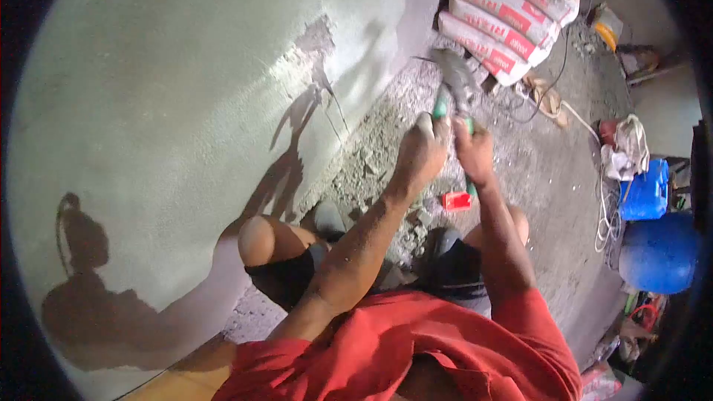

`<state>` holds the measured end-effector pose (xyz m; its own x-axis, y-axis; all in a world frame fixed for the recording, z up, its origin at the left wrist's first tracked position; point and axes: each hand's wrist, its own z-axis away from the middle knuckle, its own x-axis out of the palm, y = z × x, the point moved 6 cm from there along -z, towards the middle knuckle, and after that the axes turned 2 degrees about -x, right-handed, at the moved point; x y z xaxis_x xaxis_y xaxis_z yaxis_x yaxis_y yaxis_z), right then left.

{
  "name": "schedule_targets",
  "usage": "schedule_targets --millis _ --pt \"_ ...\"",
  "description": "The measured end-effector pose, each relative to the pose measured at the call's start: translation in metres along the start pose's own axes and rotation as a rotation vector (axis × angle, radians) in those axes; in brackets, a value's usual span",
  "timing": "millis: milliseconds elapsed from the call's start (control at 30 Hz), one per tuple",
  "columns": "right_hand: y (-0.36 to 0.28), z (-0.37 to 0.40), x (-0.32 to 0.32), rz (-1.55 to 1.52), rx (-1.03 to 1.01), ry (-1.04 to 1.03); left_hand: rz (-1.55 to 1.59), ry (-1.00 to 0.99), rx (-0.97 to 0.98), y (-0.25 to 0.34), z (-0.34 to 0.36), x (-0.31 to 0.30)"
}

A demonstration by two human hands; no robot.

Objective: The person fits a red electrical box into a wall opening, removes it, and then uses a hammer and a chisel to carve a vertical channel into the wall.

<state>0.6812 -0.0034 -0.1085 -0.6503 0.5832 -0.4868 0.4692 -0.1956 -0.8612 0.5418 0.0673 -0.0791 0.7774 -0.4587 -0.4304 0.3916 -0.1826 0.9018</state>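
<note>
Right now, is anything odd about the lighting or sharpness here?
In the head view, a dark shadow of the person falls on the wall, with a brighter patch higher up; black rounded borders suggest a wide lens; the grey metal beyond the green handles looks blurred.

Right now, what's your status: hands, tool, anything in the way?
Left hand and right hand closed on green handles. Grey tool head off wall. Loose rubble, red item on floor.

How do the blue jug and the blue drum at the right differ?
The blue jug looks boxy; the blue drum is rounded. The jug appears smaller, the drum bulkier. Pale cloth overlaps the jug's edge in view, but not the drum. Both are blue.
</note>
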Motion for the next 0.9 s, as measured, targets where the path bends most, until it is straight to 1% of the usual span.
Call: schedule_targets --millis 33,67,100,167,200,233,300,333,367,433,467,500,533,567,600,667,733,767,833,867,900 --pt "0.014 -0.002 -0.015 -0.142 0.07 -0.008 -0.027 -0.042 0.186 0.008 0.005 -0.002" --pt "0.005 0.0 -0.032 -0.171 0.04 0.025 0.096 -0.048 0.096 -0.005 0.012 -0.006" --pt "-0.004 0.004 -0.043 -0.318 0.061 0.006 0.217 -0.061 0.004 -0.018 0.019 -0.011" --pt "-0.004 0.01 -0.053 -0.317 0.116 -0.031 0.181 0.015 -0.108 -0.043 0.04 -0.034" --pt "-0.006 0.016 -0.05 -0.355 0.091 -0.016 0.096 0.012 -0.164 -0.056 0.048 -0.051" --pt "-0.007 0.019 -0.046 -0.318 0.123 -0.002 0.007 0.013 -0.203 -0.062 0.05 -0.073" --pt "-0.021 0.022 -0.032 -0.225 0.116 -0.028 -0.411 0.028 -0.281 -0.048 0.053 -0.125" --pt "-0.014 0.021 -0.024 -0.22 0.09 -0.066 -0.499 0.041 -0.248 -0.05 0.049 -0.146" --pt "-0.02 0.027 -0.019 -0.268 0.144 -0.112 -0.588 0.055 -0.207 -0.05 0.04 -0.163" --pt "-0.03 0.036 -0.007 -0.359 0.163 -0.17 -0.749 0.054 -0.215 -0.02 0.033 -0.184" --pt "-0.027 0.038 0.002 -0.385 0.114 -0.201 -0.767 0.041 -0.213 -0.018 0.026 -0.185" --pt "-0.027 0.041 0.01 -0.438 0.073 -0.222 -0.855 0.024 -0.246 -0.018 0.017 -0.186" --pt "-0.032 0.04 0.014 -0.402 0.062 -0.237 -0.941 0.011 -0.28 -0.019 0.008 -0.188" --pt "-0.037 0.038 0.017 -0.365 0.048 -0.255 -0.952 0.008 -0.279 -0.024 -0.002 -0.19" --pt "-0.04 0.035 0.019 -0.282 -0.008 -0.23 -0.996 0.002 -0.283 -0.035 -0.011 -0.19" --pt "-0.051 0.036 0.023 -0.253 -0.036 -0.23 -1.049 -0.006 -0.276 -0.036 -0.012 -0.191" --pt "-0.056 0.037 0.029 -0.215 -0.054 -0.225 -1.08 0.063 -0.143 -0.027 -0.01 -0.189" --pt "-0.056 0.035 0.029 -0.217 -0.048 -0.221 -1.083 0.057 -0.14 -0.023 -0.013 -0.19" --pt "-0.061 0.034 0.03 -0.262 -0.03 -0.241 -1.22 -0.022 -0.099 -0.022 -0.01 -0.19" --pt "-0.066 0.033 0.028 -0.286 -0.012 -0.242 -1.265 -0.019 0.006 -0.021 -0.012 -0.189" --pt "-0.069 0.032 0.029 -0.29 -0.012 -0.241 -1.27 -0.019 0.007 -0.026 -0.014 -0.191"
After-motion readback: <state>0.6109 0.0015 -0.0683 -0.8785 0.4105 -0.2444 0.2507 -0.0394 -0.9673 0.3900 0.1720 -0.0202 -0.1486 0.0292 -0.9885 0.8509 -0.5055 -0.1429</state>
